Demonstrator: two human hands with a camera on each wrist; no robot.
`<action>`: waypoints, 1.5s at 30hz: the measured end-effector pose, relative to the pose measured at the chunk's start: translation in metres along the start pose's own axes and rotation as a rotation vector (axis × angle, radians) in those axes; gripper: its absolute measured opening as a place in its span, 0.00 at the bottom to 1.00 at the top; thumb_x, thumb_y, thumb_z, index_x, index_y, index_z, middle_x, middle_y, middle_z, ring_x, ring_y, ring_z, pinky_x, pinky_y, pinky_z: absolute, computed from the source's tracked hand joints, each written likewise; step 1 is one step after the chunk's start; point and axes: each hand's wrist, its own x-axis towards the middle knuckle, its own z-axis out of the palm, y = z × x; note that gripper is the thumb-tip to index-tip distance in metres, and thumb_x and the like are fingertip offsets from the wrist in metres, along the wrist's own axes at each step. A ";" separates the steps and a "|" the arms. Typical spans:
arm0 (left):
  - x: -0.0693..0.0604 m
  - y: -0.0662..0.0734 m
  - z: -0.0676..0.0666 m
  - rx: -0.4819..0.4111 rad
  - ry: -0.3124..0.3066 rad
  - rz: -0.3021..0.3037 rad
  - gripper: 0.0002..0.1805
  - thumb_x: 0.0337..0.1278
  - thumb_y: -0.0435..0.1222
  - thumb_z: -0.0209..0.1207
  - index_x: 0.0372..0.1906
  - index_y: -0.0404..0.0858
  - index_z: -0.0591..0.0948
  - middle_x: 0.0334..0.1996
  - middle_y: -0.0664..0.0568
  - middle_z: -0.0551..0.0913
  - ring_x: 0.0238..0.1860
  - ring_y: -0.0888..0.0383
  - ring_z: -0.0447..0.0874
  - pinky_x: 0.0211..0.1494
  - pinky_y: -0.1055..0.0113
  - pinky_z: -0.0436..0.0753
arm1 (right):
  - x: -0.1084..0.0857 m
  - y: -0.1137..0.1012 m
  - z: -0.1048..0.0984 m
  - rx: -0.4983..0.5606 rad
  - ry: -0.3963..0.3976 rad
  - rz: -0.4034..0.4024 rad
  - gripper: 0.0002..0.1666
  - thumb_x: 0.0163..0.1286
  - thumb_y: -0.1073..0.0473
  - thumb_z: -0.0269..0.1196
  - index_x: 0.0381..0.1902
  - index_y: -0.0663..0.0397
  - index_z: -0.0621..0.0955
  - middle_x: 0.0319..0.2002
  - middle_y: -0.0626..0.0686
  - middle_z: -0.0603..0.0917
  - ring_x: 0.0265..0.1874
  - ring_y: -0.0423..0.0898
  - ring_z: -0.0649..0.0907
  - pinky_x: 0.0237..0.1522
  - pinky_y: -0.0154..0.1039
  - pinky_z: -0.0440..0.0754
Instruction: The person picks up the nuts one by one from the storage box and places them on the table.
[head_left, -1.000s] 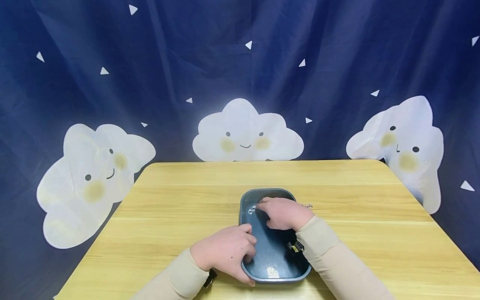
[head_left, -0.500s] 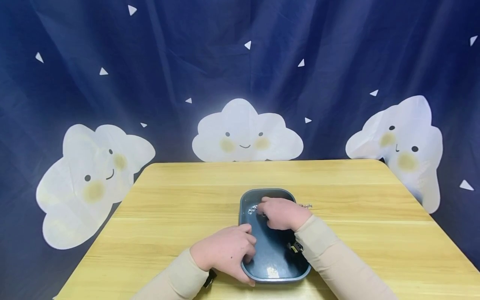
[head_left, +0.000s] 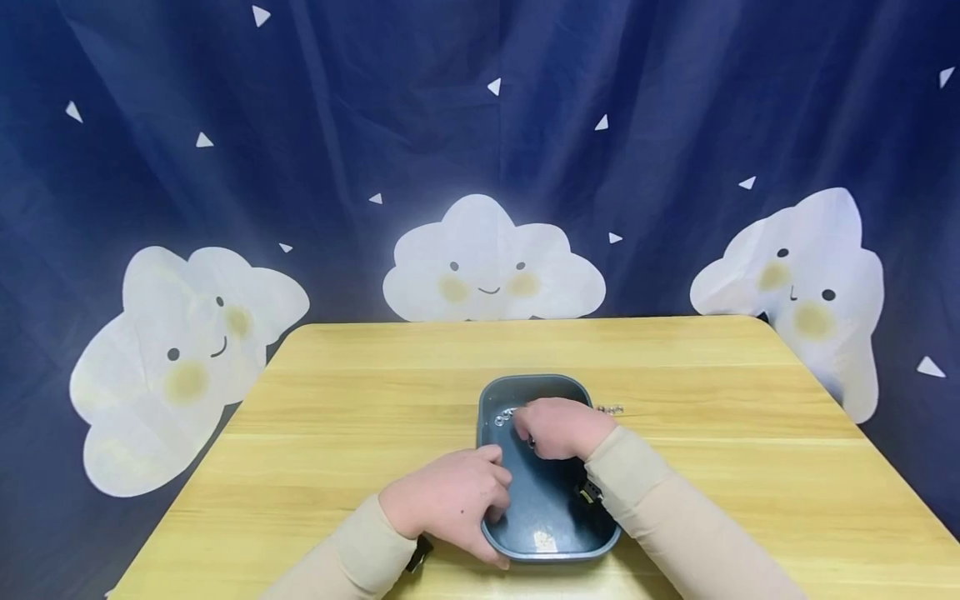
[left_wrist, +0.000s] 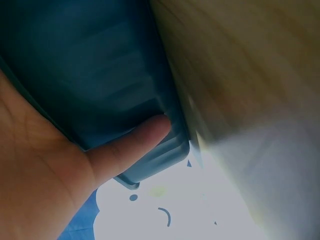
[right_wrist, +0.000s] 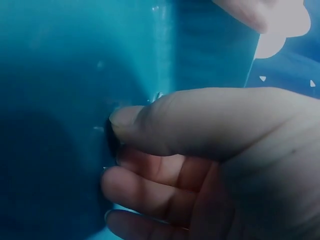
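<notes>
The blue-grey tray (head_left: 543, 533) lies on the table, gripped at its near left side by the left hand (head_left: 453, 500), fingers over the rim. The left wrist view shows the thumb (left_wrist: 132, 150) against the tray's outer wall (left_wrist: 105, 65). Inside the tray's far part, the right hand (head_left: 562, 427) points down with fingers curled, a small shiny bead (head_left: 531, 442) at its fingers. Clear beads (head_left: 504, 417) lie beside its fingertips. In the right wrist view the thumb and fingers of the right hand (right_wrist: 200, 150) are bent close together; what is between them is hidden.
More clear beads (head_left: 611, 409) show just right of the tray, beyond the right hand. The wooden table (head_left: 360, 383) extends on all sides. A dark blue curtain (head_left: 420, 100) with white clouds hangs behind it.
The right hand has shifted slightly, uncovering a shiny bead below its fingers. More of the clear beads right of the tray shows. The left hand keeps its hold on the tray.
</notes>
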 end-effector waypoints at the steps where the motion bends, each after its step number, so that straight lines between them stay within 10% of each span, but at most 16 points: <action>1: 0.000 0.000 0.000 -0.001 -0.002 -0.001 0.28 0.33 0.68 0.71 0.13 0.56 0.70 0.20 0.71 0.62 0.28 0.65 0.57 0.34 0.76 0.58 | 0.001 0.000 0.000 0.001 -0.004 -0.002 0.11 0.60 0.70 0.64 0.31 0.46 0.79 0.27 0.44 0.77 0.27 0.42 0.75 0.35 0.37 0.77; 12: 0.000 0.000 -0.001 -0.007 -0.009 -0.011 0.28 0.33 0.68 0.71 0.13 0.57 0.70 0.20 0.71 0.61 0.29 0.66 0.56 0.34 0.77 0.57 | 0.001 0.002 -0.001 0.020 -0.052 0.025 0.11 0.56 0.64 0.66 0.25 0.43 0.75 0.19 0.43 0.74 0.19 0.40 0.70 0.26 0.36 0.71; 45: -0.001 -0.002 -0.001 -0.025 -0.001 -0.012 0.28 0.32 0.66 0.72 0.13 0.56 0.69 0.20 0.72 0.61 0.30 0.66 0.57 0.35 0.78 0.57 | -0.030 0.018 -0.035 0.159 0.168 -0.062 0.07 0.57 0.62 0.65 0.28 0.46 0.77 0.24 0.40 0.74 0.24 0.40 0.74 0.30 0.36 0.74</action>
